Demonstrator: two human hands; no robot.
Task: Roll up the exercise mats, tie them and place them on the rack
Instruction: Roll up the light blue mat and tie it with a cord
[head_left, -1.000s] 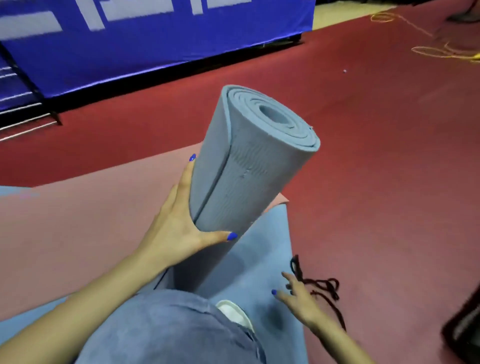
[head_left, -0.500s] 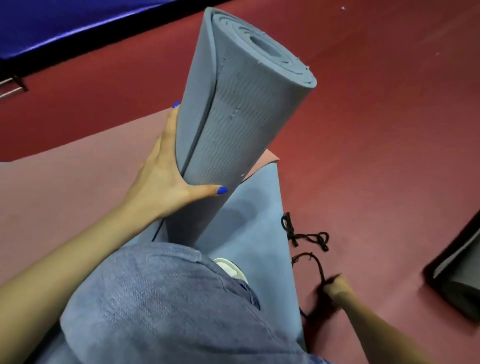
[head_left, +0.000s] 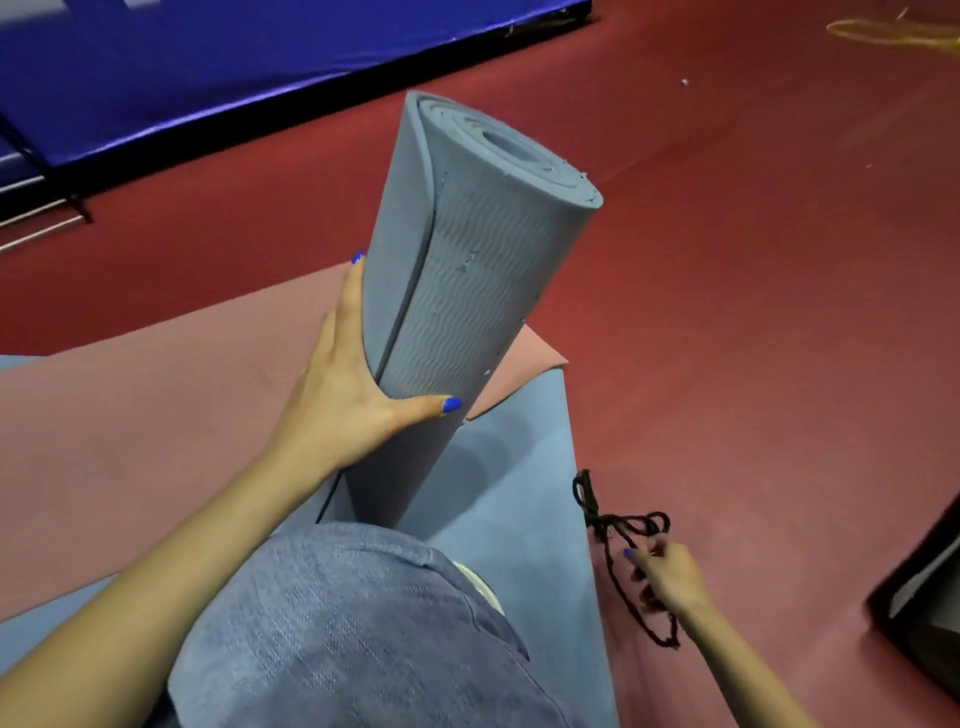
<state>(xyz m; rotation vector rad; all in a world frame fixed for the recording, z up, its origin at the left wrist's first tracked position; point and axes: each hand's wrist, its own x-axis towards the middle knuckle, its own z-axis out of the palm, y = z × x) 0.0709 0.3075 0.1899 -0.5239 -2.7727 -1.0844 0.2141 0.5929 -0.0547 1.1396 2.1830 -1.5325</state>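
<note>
Rolled grey-blue foam exercise mat (head_left: 467, 291) with a wavy ribbed outer face, standing tilted on end, spiral top end leaning away and to the right, lower end hidden behind a bent knee in blue-grey denim (head_left: 332, 623). Left hand (head_left: 348, 400) wrapped against the left side of that roll about halfway up, fingers straight along the far side, thumb with blue nail polish hooked across the front, gripping the roll and keeping its loose outer edge shut. Under the roll, a flat light-blue mat (head_left: 519, 499) spread on the dark red floor (head_left: 753, 312); left of the roll and partly beneath it, a flat dusty-pink mat (head_left: 130, 426), one corner poking out to the right of the roll. White shoe toe (head_left: 480, 584) just showing below the roll, beside the knee. Right of the roll and lower, on the floor off the blue mat's edge, a tangled dark brown-black cord (head_left: 618, 525), looped and knotted. Right hand (head_left: 667, 577) on that cord, fingers curled and pinching a strand, somewhat blurred. Far beyond the roll, a blue padded barrier (head_left: 234, 57) along the floor's edge. Far right of the roll, a dark object (head_left: 924, 597) cut by the frame edge, not identifiable.
</note>
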